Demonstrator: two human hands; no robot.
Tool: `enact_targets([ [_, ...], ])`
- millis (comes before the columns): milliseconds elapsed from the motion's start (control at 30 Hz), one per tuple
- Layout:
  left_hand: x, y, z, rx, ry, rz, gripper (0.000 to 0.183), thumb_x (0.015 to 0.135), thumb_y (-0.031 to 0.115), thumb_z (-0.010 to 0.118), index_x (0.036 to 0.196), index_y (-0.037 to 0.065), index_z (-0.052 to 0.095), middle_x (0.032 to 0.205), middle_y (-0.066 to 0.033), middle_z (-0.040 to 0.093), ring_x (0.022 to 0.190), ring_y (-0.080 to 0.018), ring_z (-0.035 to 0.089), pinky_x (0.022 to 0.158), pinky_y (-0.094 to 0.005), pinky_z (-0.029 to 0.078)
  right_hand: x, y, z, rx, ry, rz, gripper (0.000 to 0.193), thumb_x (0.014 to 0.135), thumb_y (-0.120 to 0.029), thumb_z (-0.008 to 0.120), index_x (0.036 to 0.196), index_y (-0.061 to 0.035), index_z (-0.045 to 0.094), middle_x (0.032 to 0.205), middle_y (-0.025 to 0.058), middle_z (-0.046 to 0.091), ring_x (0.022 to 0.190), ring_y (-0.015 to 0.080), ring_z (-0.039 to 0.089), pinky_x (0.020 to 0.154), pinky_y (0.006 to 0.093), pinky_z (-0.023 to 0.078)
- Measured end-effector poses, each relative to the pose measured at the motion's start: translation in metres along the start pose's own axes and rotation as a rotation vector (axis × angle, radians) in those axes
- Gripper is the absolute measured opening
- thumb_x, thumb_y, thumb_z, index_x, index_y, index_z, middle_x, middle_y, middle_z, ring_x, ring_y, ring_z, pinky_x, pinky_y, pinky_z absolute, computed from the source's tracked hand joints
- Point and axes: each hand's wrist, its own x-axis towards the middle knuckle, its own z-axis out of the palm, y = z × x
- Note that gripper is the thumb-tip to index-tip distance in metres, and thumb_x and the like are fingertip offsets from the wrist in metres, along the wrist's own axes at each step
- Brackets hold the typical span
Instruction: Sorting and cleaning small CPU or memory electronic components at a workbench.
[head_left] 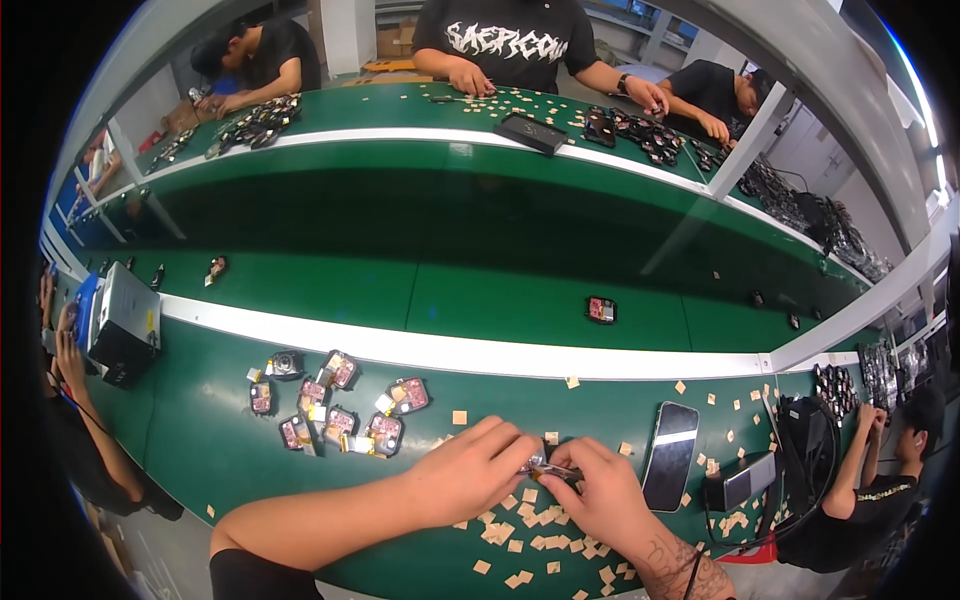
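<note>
- The worktop is a green bench with a white strip at its far edge; beyond the strip a green belt carries one small module at 12 o'clock from the hands. Anything flicked forward could, I judge, land on the belt out of reach.
- A dark phone lies flat at 3 o'clock of the right hand, just beside it. An outward swing of the right elbow might knock it or push it toward the cable and black box further right.
- A cluster of modules sits at 10 o'clock of the left hand, near but apart. A careless left forearm could scatter them.
- The left hand and right hand meet at the middle of the worktop, both pinched shut on one small part held between the fingertips just above the surface. The part is mostly hidden, so what kind it is I cannot tell. A loose pinch could drop it.
- Tan paper squares litter the worktop under and at 6 o'clock of the hands. A dropped part could get lost among them, or a square might stick to it.
</note>
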Motion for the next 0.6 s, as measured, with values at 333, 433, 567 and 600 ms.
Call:
enact_targets([
  [333, 0.0, -0.003, 0.0, -0.004, -0.059, 0.038, 0.04, 0.087, 0.008, 0.081, 0.124, 0.004, 0.066, 0.12, -0.0131, 0.064, 0.11, -0.0339, 0.063, 0.09, -0.0429, 0.059, 0.01, 0.0, -0.009, 0.267, 0.008, 0.16, 0.019, 0.098, 0.001, 0.073, 0.114, 0.0014, 0.063, 0.089, 0.0085, 0.071, 0.066, 0.0129, 0.06, 0.06, 0.0262, 0.048],
  [433, -0.002, -0.002, -0.002, 0.027, -0.066, 0.056, 0.036, 0.086, 0.008, 0.081, 0.12, 0.006, 0.069, 0.12, -0.0126, 0.064, 0.11, -0.0322, 0.063, 0.089, -0.042, 0.06, 0.011, 0.005, -0.015, 0.269, -0.031, 0.087, 0.022, 0.099, 0.001, 0.073, 0.12, 0.0023, 0.066, 0.092, 0.011, 0.072, 0.069, 0.014, 0.063, 0.062, 0.0275, 0.05],
  [567, -0.004, -0.003, 0.0, 0.14, -0.09, 0.136, 0.038, 0.086, 0.012, 0.079, 0.123, 0.005, 0.069, 0.119, -0.0121, 0.062, 0.11, -0.0306, 0.062, 0.089, -0.0406, 0.06, 0.014, 0.009, -0.023, 0.285, -0.066, 0.041, 0.019, 0.094, 0.001, 0.077, 0.111, 0.0018, 0.071, 0.081, 0.0026, 0.062, 0.062, 0.008, 0.045, 0.056, 0.0269, 0.038],
  [600, -0.004, -0.003, 0.0, 0.156, -0.087, 0.156, 0.041, 0.088, 0.014, 0.076, 0.126, 0.004, 0.067, 0.116, -0.012, 0.06, 0.109, -0.0299, 0.061, 0.088, -0.0406, 0.059, 0.014, 0.009, -0.024, 0.264, -0.086, 0.021, 0.019, 0.094, 0.0, 0.077, 0.111, 0.002, 0.071, 0.081, 0.0034, 0.061, 0.062, 0.0094, 0.046, 0.056, 0.0278, 0.039],
])
